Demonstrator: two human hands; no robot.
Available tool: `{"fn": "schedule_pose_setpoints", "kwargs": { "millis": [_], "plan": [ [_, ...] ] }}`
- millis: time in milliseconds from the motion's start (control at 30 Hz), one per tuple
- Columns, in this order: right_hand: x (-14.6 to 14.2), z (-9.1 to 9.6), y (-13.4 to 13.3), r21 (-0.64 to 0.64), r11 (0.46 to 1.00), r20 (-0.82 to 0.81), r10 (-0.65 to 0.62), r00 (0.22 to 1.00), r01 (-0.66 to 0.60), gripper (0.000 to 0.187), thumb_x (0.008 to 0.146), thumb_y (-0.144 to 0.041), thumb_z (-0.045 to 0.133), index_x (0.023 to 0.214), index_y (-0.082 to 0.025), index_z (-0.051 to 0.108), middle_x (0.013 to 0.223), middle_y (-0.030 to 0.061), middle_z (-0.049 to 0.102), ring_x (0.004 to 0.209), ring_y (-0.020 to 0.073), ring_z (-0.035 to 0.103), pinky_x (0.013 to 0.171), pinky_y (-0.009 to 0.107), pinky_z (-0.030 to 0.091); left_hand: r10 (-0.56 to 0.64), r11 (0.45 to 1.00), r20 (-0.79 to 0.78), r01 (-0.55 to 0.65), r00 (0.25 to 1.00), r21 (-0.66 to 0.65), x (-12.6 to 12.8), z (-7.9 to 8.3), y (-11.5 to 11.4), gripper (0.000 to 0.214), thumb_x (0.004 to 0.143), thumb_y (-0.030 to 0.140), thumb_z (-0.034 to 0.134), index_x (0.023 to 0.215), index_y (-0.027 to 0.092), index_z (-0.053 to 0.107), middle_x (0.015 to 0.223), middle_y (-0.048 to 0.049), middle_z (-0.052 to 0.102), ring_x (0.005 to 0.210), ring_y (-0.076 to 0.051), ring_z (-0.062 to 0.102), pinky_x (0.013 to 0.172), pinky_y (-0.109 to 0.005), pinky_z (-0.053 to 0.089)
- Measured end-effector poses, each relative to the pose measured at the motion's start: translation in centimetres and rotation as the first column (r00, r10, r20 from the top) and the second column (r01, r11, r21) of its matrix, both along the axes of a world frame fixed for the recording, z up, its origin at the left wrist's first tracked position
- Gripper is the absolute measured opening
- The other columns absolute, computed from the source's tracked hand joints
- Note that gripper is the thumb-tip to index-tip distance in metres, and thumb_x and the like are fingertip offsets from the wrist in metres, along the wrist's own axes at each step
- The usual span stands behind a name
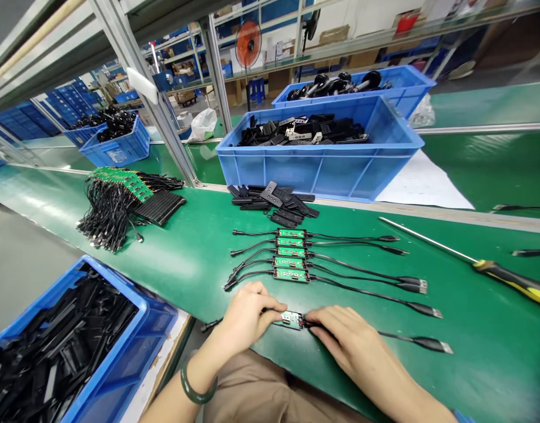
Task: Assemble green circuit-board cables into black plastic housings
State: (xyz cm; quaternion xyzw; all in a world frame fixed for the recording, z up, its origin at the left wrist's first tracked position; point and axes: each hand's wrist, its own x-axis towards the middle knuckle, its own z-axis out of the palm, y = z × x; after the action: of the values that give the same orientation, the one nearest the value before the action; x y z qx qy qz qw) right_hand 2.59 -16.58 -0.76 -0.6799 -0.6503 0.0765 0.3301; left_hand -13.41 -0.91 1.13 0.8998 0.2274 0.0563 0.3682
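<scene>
Near the front edge of the green bench lies a small green circuit board [291, 319] with black cables running off both ends. My left hand [245, 314] rests on its left end, fingers curled down onto the board. My right hand [346, 341] presses on its right end and the cable [417, 341] there. Just beyond lie several finished-looking boards with cables [291, 257] in a neat row.
A pile of black plastic shells [274, 202] sits behind the row, in front of a blue bin [322, 167] of more shells. A heap of cabled boards [115, 205] lies left. A yellow-handled screwdriver [512, 281] lies right. Another blue bin [120, 364] stands lower left.
</scene>
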Motion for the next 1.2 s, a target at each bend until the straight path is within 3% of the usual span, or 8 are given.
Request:
{"fn": "schedule_pose_setpoints", "kwargs": {
  "millis": [100,233,400,733,900,1000,1100,1200],
  "plan": [
    [0.3,0.5,0.4,-0.015,0.999,-0.043,0.037,0.998,-0.037,0.02,0.098,-0.021,0.045,0.091,-0.023,0.064,0.081,0.0028,0.071,0.072,0.0179,0.068,0.063,0.029,0.054,-0.003,1.0,0.01,0.003,1.0,0.027,-0.1,-0.2,-0.1,0.019,0.084,0.021,0.071,0.102,0.021,0.077,0.086,-0.0062,0.066,0.086,-0.02,0.06,0.08,-0.032,0.046],
    [0.4,0.3,0.6,0.095,0.992,-0.046,0.084,0.995,-0.08,0.02,0.098,-0.017,0.045,0.09,-0.022,0.064,0.078,0.0025,0.07,0.07,0.0162,0.067,0.064,0.027,0.053,-0.018,0.998,0.025,0.016,1.0,0.059,-0.2,-0.4,-0.3,0.018,0.086,0.023,0.069,0.102,0.022,0.077,0.085,-0.006,0.064,0.083,-0.02,0.058,0.076,-0.031,0.045],
    [0.3,-0.2,0.1,0.153,0.982,0.101,0.096,0.99,-0.111,0.023,0.099,-0.016,0.045,0.111,-0.017,0.064,0.082,0.0053,0.068,0.072,0.0167,0.063,0.066,0.03,0.051,-0.043,0.995,0.046,0.039,0.998,0.088,-0.3,-0.5,-0.2,0.017,0.087,0.023,0.068,0.101,0.022,0.077,0.084,-0.0051,0.064,0.082,-0.019,0.057,0.077,-0.031,0.044],
    [0.1,0.4,0.0,0.159,0.956,0.48,0.145,0.865,-0.248,0.039,0.094,-0.001,0.031,0.112,-0.01,0.064,0.075,0.0079,0.067,0.07,0.0189,0.06,0.068,0.034,0.048,-0.049,0.994,0.054,0.044,0.997,0.099,-0.5,-0.8,-0.4,0.018,0.089,0.023,0.064,0.103,0.025,0.075,0.084,-0.0043,0.061,0.083,-0.019,0.056,0.075,-0.03,0.044],
    [0.6,1.4,0.6,0.102,0.954,0.499,0.196,0.844,-0.282,0.038,0.097,-0.005,0.028,0.101,-0.009,0.066,0.071,0.0064,0.064,0.063,0.0169,0.058,0.063,0.032,0.047,-0.049,0.994,0.04,0.045,0.998,0.095,-0.5,-0.6,-0.2,0.018,0.089,0.023,0.065,0.103,0.023,0.076,0.085,-0.0046,0.061,0.083,-0.019,0.056,0.075,-0.031,0.044],
    [0.1,1.9,0.7,0.063,0.961,0.565,0.187,0.804,-0.268,0.04,0.091,0.001,0.029,0.101,-0.007,0.067,0.07,0.008,0.063,0.063,0.0193,0.056,0.062,0.034,0.045,-0.042,0.995,0.031,0.039,0.999,0.089,-0.5,-0.6,-0.3,0.017,0.089,0.024,0.065,0.102,0.024,0.076,0.085,-0.0043,0.061,0.083,-0.019,0.056,0.075,-0.03,0.045],
    [-0.5,1.6,0.4,0.073,0.969,0.632,0.139,0.762,-0.237,0.04,0.084,0.004,0.032,0.099,-0.006,0.068,0.069,0.0104,0.063,0.064,0.0224,0.054,0.064,0.038,0.044,-0.038,0.996,0.035,0.035,0.999,0.081,-0.5,-0.6,-0.4,0.018,0.09,0.024,0.064,0.104,0.025,0.075,0.086,-0.0041,0.06,0.084,-0.019,0.056,0.076,-0.03,0.045],
    [-0.5,1.0,0.5,0.097,0.966,0.63,0.128,0.766,-0.241,0.041,0.086,0.004,0.031,0.098,-0.006,0.069,0.071,0.0104,0.064,0.067,0.0223,0.055,0.067,0.038,0.043,-0.043,0.996,0.037,0.04,0.998,0.08,-0.5,-0.6,-0.3,0.018,0.09,0.024,0.063,0.104,0.025,0.075,0.086,-0.0039,0.06,0.084,-0.019,0.055,0.076,-0.03,0.045]
  ]
}}
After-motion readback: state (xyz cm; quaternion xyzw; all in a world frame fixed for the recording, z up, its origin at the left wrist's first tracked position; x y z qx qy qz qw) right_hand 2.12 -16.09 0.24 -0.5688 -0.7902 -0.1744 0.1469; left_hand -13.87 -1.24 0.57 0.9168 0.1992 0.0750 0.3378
